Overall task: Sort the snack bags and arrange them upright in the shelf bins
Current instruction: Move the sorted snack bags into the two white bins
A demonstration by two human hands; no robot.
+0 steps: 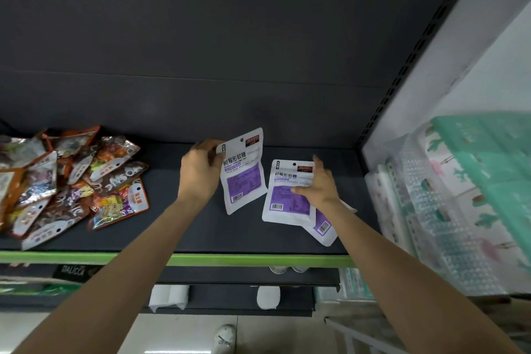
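Early stage: left hand [198, 172] pinches one purple-white gummy bag [243, 172]; right hand [319, 187], fingers straight, presses two others [287, 195]; mixed snack pile [69, 181] remains unsorted.

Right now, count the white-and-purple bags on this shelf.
3: one held by the left hand, one under the right hand, one partly hidden beneath that. More may be hidden.

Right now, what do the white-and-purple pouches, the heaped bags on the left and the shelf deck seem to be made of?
White-and-purple pouches: likely matte plastic film; soft sheen, printed panels, punched hang hole.
Heaped bags: probably foil-laminated plastic; bright crinkled mirror-like glints.
Shelf deck: seemingly painted metal, flat dark matte, with a glossy green front strip, probably plastic.
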